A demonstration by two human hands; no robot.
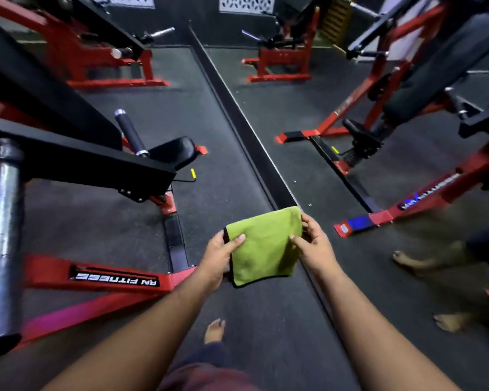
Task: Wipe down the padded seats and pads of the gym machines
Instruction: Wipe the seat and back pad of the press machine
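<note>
Both hands hold the green cloth (263,246) up in the air. The left hand (219,256) pinches its left edge, the right hand (312,244) its right edge. It looks soft, light and floppy. The black seat (175,152) sits far off to the left.

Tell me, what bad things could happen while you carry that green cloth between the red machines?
Three things, maybe. The bare foot could stub on the red base bar lying low across the floor. The raised strip down the aisle might trip a step. And with left hand and right hand both holding the green cloth, neither is free to catch a stumble.
</note>
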